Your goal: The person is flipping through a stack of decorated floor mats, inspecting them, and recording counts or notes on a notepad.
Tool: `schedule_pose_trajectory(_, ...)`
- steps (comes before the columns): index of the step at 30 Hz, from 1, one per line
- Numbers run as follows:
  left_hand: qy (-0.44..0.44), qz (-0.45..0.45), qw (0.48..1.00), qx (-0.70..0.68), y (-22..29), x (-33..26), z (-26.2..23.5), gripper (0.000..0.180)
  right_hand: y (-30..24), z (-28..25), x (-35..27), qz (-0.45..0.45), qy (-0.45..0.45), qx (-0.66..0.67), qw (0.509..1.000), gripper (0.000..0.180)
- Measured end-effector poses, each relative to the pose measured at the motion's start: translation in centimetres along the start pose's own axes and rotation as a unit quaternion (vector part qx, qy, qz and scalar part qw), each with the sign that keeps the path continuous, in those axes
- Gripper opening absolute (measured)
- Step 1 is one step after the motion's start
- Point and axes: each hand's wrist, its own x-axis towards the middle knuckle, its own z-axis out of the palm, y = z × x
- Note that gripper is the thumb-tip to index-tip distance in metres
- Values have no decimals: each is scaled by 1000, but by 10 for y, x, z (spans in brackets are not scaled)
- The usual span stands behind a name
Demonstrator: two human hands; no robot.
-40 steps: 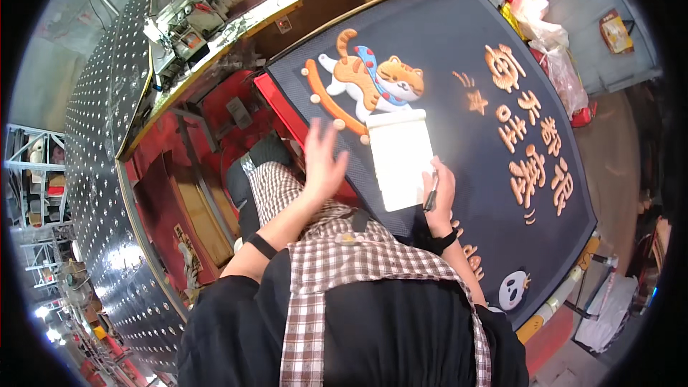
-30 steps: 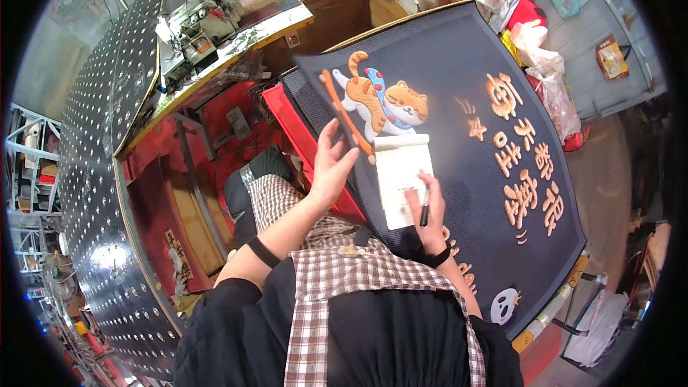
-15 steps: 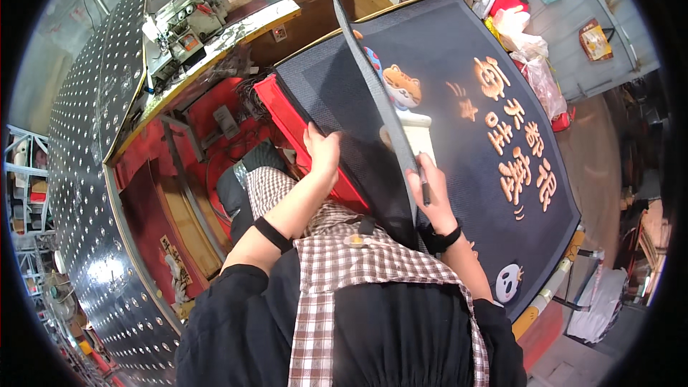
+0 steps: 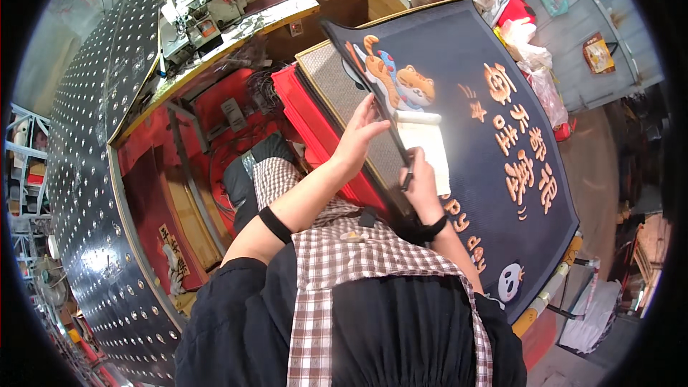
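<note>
A black studded panel (image 4: 100, 193) slopes along the left. The dark printed mat (image 4: 530, 244) tops a stack, its left edge raised over a grey-tan mat (image 4: 326, 72). Behind stands an open brown box (image 4: 385, 1), contents unclear; translucent plastic bags (image 4: 541, 82) bulge at right, their contents indistinct. An industrial sewing machine (image 4: 204, 11) occupies the bench. The white notepad (image 4: 426, 150) lies on the printed mat, beside the right hand (image 4: 424, 185), which is closed around a black pen (image 4: 408, 180). The left hand (image 4: 356, 140), thumb spread, meets the raised edge; whether it grips cannot be told.
</note>
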Motion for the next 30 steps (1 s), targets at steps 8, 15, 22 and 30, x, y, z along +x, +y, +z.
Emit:
schedule_pose_trajectory(8,-28,-126,982,138,-14,-33,-52,75,-6,-80,5,-110,95,-39,989,14)
schedule_pose_trajectory(15,23,-168,976,136,-13,-62,-90,54,22,-194,-1,-227,164,-167,945,41)
schedule_pose_trajectory(22,32,-189,979,72,-20,-70,-103,53,-16,-306,28,-69,173,-42,982,49)
schedule_pose_trajectory(30,35,-199,977,67,-22,-73,-102,49,-38,-371,45,-54,174,-150,972,61)
